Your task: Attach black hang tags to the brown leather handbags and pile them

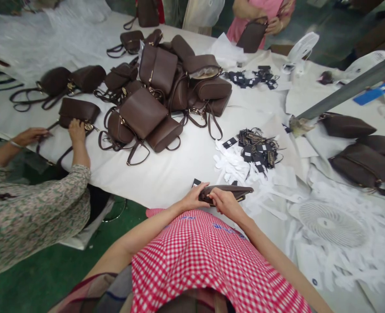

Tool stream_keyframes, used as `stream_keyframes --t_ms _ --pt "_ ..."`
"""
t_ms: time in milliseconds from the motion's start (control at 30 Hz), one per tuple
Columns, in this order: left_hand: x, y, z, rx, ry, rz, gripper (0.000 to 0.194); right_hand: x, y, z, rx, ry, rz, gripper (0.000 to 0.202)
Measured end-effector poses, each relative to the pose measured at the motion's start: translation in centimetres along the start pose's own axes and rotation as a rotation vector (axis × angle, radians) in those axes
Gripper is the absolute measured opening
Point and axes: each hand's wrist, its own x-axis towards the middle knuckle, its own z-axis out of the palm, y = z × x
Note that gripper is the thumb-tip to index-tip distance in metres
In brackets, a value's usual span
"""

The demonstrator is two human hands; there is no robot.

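Observation:
Close to my body at the table's front edge is a small dark brown bag (pixel 241 190), seen nearly edge-on. My left hand (pixel 195 198) grips its left end. My right hand (pixel 225 202) is closed at the bag's near side with fingers pinched by a small metal part, perhaps a zip pull; the exact hold is too small to make out. A black tag (pixel 196 182) shows just beyond my left hand. Past the bag lie a heap of black tags with cords (pixel 257 148) and white paper strips (pixel 226 167).
A pile of brown bags (pixel 159 95) covers the table's middle. At left, a co-worker's hands (pixel 77 130) handle a brown bag (pixel 78 111). Another person (pixel 264 21) holds a bag at the back. A white fan (pixel 329 224), grey pole (pixel 352 89) and more bags (pixel 368 161) are right.

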Motion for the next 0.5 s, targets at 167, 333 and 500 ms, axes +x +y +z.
stream_keyframes --t_ms 167,333,500 --pt "0.2 -0.4 0.7 -0.074 0.011 0.066 0.068 0.2 -0.5 1.7 -0.202 0.061 -0.097 0.021" --pt "0.5 0.0 -0.3 -0.122 0.013 0.011 0.062 0.5 -1.2 2.0 -0.175 0.076 -0.117 0.023" --pt "0.6 0.9 -1.0 -0.130 -0.038 -0.029 0.058 -2.5 0.2 0.4 -0.145 0.233 -0.205 0.033"
